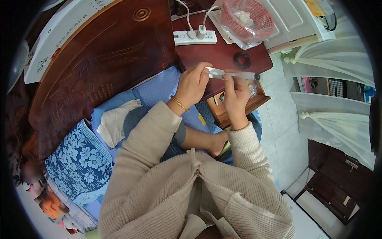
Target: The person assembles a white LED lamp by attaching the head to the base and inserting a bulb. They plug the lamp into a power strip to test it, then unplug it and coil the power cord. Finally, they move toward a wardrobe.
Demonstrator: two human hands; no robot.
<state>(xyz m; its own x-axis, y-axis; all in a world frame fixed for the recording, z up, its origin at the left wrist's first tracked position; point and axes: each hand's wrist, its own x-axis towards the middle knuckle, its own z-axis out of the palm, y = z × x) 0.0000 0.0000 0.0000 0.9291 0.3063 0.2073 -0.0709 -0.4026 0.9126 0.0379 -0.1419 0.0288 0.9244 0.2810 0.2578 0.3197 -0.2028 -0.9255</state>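
Note:
My left hand [192, 85], with a gold bracelet at the wrist, pinches the white left end of a slim tube-like thing with a dark tip [243, 74]. My right hand [237, 95] grips the same thing near its middle, thumb on top, and its translucent part runs out to the right. Its exact kind cannot be made out. Both hands are raised above the front of a dark red bedside table [223, 55]. Just below them a wooden drawer [260, 102] stands pulled out, with small items and clear plastic inside, partly hidden by my right hand.
On the tabletop lie a white power strip [181, 38] with two plugs, a black ring [241, 60] and a pink basket [260, 14] in clear plastic. A carved wooden headboard [95, 51] rises at left, beside a blue floral pillow [85, 159]. White curtains [334, 55] hang at right.

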